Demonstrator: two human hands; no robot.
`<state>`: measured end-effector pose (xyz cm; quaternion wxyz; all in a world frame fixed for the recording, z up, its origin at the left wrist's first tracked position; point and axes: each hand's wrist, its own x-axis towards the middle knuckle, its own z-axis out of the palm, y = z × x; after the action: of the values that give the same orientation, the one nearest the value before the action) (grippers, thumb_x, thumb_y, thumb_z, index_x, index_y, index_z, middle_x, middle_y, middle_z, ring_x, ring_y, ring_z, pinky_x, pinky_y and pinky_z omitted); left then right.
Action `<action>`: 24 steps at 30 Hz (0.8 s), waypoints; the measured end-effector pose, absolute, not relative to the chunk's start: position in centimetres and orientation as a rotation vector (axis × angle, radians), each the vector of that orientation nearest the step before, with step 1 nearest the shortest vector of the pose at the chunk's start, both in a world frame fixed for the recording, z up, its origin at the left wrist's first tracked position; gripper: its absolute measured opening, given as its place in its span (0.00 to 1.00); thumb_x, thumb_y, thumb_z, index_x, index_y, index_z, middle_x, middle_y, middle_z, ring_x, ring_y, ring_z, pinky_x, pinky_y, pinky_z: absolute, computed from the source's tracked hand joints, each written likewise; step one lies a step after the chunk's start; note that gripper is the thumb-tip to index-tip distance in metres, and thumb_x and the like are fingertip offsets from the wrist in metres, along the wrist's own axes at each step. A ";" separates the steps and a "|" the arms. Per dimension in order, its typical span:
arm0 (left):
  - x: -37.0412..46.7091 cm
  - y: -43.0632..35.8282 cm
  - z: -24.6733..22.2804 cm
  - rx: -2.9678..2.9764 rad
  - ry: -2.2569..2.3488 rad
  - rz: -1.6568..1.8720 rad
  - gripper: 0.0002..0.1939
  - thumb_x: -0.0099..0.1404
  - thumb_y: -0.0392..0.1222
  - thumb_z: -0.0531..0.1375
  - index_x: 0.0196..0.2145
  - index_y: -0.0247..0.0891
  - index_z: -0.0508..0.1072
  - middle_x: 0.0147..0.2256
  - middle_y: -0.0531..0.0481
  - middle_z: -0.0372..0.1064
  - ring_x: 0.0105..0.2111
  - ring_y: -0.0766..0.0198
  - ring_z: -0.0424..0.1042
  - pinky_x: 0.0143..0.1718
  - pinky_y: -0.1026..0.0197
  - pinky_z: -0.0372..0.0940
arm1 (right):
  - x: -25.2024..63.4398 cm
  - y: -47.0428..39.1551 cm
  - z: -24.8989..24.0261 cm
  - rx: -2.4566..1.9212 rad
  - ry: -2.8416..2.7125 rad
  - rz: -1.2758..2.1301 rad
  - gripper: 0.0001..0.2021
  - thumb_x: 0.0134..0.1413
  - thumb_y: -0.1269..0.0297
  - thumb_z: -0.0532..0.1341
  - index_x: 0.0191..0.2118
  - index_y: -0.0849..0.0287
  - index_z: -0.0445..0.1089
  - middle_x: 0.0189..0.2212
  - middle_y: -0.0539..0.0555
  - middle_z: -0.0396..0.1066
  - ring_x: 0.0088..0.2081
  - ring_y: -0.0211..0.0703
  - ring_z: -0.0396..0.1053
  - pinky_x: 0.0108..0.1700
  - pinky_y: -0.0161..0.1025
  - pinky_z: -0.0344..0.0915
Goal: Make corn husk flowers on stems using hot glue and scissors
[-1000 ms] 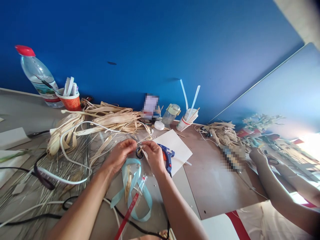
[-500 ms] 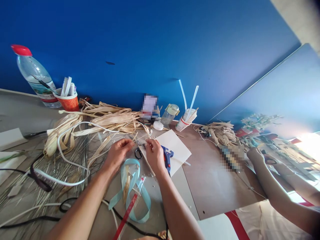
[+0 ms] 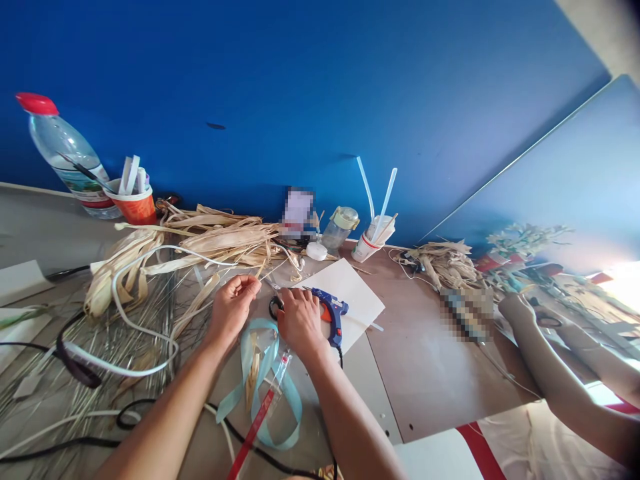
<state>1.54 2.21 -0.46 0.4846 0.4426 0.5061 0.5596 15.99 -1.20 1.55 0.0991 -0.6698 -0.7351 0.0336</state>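
My left hand [image 3: 233, 308] is closed in a pinch on a thin strip of dried corn husk [image 3: 261, 269], whose tip sticks up past the fingers. Palm down, my right hand [image 3: 302, 323] lies over the scissors [image 3: 274, 307] with its fingers stretched out; one black handle loop shows at its left edge, and the rest is mostly covered. Just right of that hand rests a blue glue gun [image 3: 336, 319] on a white sheet [image 3: 357, 293]. Below both hands, a light-blue ribbon [image 3: 295, 407] lies in loops beside a red strip in clear wrapping [image 3: 260, 423].
Dried corn husks [image 3: 215, 237] and thin wires [image 3: 145, 320] spread over the left side, with cables among them. Along the blue partition stand a bottle [image 3: 75, 160], an orange cup [image 3: 136, 205], a jar [image 3: 341, 230] and a cup with glue sticks [image 3: 367, 247]. Another person's arms [image 3: 545, 360] work at the right.
My right hand has moved down and slightly left from beside the left fingertips onto the scissors, its fingers now extended. My left hand has shifted slightly left, still pinching the strip.
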 end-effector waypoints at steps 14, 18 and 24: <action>1.7 1.9 0.6 0.981 1.274 1.409 0.11 0.51 0.48 0.65 0.28 0.39 0.72 0.24 0.54 0.66 0.26 0.65 0.63 0.28 0.63 0.58 | 18.6 -0.9 3.0 -1.956 -1.834 0.630 0.12 0.49 0.67 0.60 0.41 0.57 0.75 0.33 0.54 0.75 0.38 0.46 0.68 0.42 0.40 0.58; 1.7 1.8 1.2 0.990 1.269 1.427 0.13 0.51 0.50 0.65 0.28 0.38 0.72 0.24 0.54 0.67 0.27 0.65 0.64 0.31 0.63 0.60 | 19.4 -0.2 2.6 -1.604 -1.351 1.176 0.12 0.48 0.64 0.59 0.39 0.59 0.74 0.28 0.50 0.72 0.28 0.38 0.65 0.32 0.35 0.58; 1.7 1.9 1.0 0.939 1.243 1.424 0.15 0.49 0.51 0.65 0.29 0.37 0.71 0.26 0.53 0.69 0.27 0.65 0.65 0.32 0.62 0.61 | 18.8 -0.3 2.9 -1.180 -0.841 1.723 0.16 0.40 0.56 0.67 0.36 0.61 0.71 0.24 0.53 0.74 0.23 0.34 0.60 0.22 0.31 0.48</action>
<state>1.72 1.92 0.98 0.4931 0.3869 0.5125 0.5870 18.76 -0.32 2.94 0.4308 -0.4729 -0.3371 0.6907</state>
